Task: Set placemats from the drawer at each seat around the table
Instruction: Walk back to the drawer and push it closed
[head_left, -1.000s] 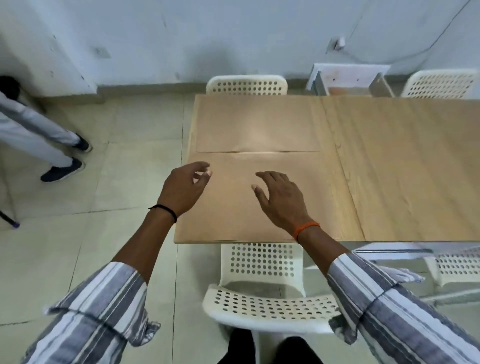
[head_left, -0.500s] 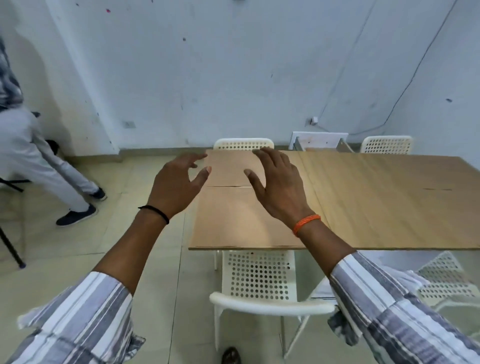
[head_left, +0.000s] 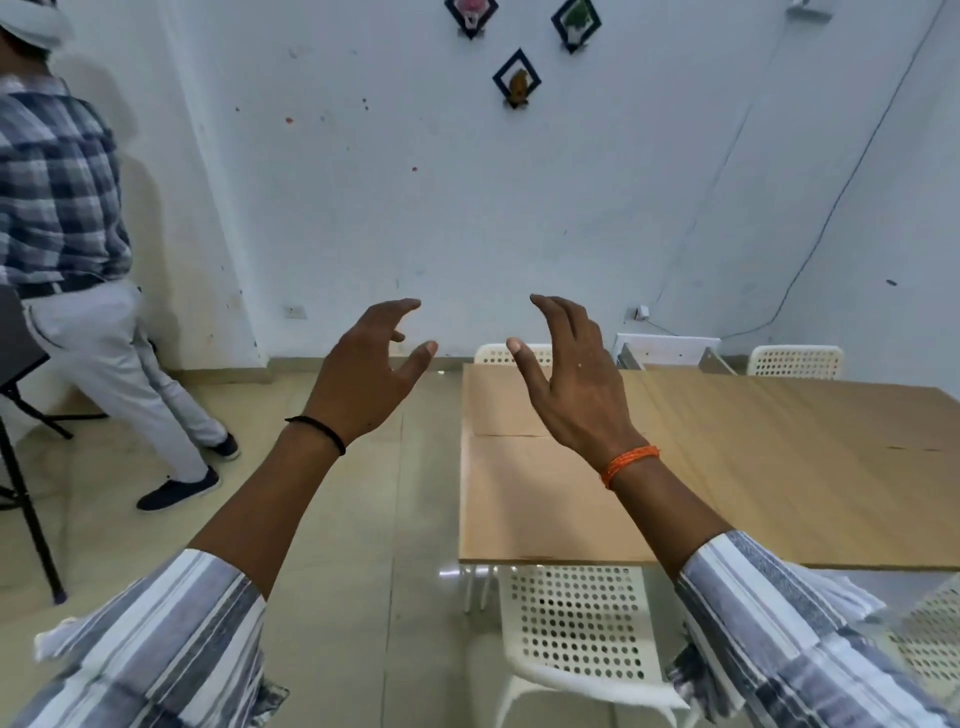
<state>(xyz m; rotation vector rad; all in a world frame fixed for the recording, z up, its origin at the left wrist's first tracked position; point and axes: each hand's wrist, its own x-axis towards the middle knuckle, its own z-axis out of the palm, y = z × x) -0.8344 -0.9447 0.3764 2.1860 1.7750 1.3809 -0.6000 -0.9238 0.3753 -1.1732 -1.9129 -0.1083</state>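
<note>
Two tan placemats lie flat on the left end of the wooden table (head_left: 779, 467): a near placemat (head_left: 535, 499) in front of the near white chair (head_left: 576, 623), and a far placemat (head_left: 498, 400) by the far chair (head_left: 493, 354). My left hand (head_left: 363, 374) is raised over the floor left of the table, fingers spread, holding nothing. My right hand (head_left: 571, 374) hovers above the far placemat, fingers apart and empty. No drawer can be made out with certainty.
A person in a checked shirt and light trousers (head_left: 78, 312) stands at the left near a black stand (head_left: 31, 499). White perforated chairs sit at the far right (head_left: 797, 361) and near right (head_left: 930, 644). A white frame (head_left: 670, 351) stands behind the table.
The view has tilted up from the tabletop to the wall. Both hands have lifted off the near placemat and now hang raised in the air, still empty.
</note>
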